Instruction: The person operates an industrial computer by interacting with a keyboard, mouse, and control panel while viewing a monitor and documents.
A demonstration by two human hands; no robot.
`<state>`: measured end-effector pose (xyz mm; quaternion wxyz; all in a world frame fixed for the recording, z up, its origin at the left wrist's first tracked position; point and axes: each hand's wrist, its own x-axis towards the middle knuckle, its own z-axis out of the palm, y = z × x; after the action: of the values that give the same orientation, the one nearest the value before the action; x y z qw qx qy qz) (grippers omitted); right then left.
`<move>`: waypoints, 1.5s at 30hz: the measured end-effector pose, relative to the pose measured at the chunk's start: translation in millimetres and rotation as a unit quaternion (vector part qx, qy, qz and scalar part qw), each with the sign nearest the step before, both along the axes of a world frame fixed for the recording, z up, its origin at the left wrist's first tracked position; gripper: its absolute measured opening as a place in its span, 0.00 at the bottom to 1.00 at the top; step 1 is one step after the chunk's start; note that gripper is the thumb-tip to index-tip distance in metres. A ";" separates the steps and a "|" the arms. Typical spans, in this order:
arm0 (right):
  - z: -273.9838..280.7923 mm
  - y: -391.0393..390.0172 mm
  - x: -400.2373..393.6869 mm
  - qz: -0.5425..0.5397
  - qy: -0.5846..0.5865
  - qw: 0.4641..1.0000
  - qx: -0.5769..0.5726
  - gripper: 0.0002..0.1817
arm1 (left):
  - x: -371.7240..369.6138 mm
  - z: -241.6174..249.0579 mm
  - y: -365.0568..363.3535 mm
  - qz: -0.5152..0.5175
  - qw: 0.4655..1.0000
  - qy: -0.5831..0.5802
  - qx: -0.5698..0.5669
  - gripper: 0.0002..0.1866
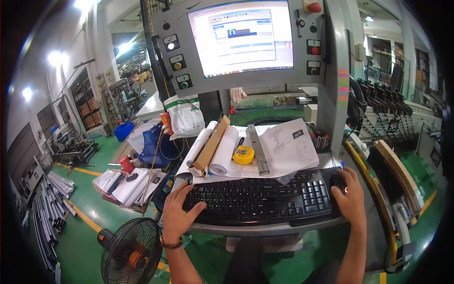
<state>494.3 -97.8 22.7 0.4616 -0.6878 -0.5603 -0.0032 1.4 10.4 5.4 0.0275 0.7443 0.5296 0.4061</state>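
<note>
My left hand [181, 214] rests at the left end of a black keyboard [255, 201], thumb spread away from the fingers, holding nothing. At the keyboard's right end, my right hand [351, 191] is curled over a dark computer mouse [337, 180], mostly hidden beneath it. Behind the keys lie printed sheets [291, 146], a yellow tape measure [243, 155], a metal bar [257, 150], a long cardboard piece [211, 144] and rolled paper [224, 150]. Above them a lit monitor [241, 38] shows a program window.
Buttons and a red emergency stop [314, 7] flank the monitor. A black fan [131, 251] stands low on the left, near a box of papers [130, 187] and a blue crate [153, 147]. Yellow-edged machine parts [373, 184] line the right side. Metal bars [42, 227] lie at far left.
</note>
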 end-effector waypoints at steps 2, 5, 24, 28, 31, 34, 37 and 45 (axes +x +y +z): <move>-1.4 0.2 0.7 0.001 -0.006 1.000 0.005 0.31 | 0.1 0.0 0.0 0.001 1.000 -0.004 -0.003 0.40; -1.0 0.4 0.8 -0.002 -0.003 1.000 -0.003 0.31 | 0.5 0.6 -0.3 0.002 1.000 0.000 0.000 0.41; -2.0 0.6 0.9 -0.002 -0.016 1.000 0.008 0.29 | -1.9 -2.8 2.6 0.001 1.000 0.006 0.009 0.41; -4.6 1.5 2.8 0.002 -0.017 1.000 0.014 0.29 | -1.4 -2.1 1.5 0.001 1.000 0.005 0.008 0.41; -6.0 1.9 4.0 0.005 -0.013 1.000 0.016 0.30 | 0.6 1.1 -0.6 -0.001 1.000 0.011 0.006 0.38; -5.8 1.9 3.9 0.003 -0.014 1.000 0.016 0.30 | -0.1 0.1 0.5 -0.003 1.000 0.013 0.012 0.38; -6.9 2.6 5.3 0.000 -0.024 1.000 0.017 0.29 | 0.2 1.5 -0.3 -0.004 1.000 0.014 0.010 0.38; -5.1 1.3 3.7 0.003 -0.025 0.999 0.020 0.29 | -1.3 -2.0 2.1 -0.002 1.000 0.007 0.012 0.41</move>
<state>498.0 -96.4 17.6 0.4610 -0.6762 -0.5739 -0.0300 0.1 12.5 3.4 0.0158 0.7484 0.5234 0.4071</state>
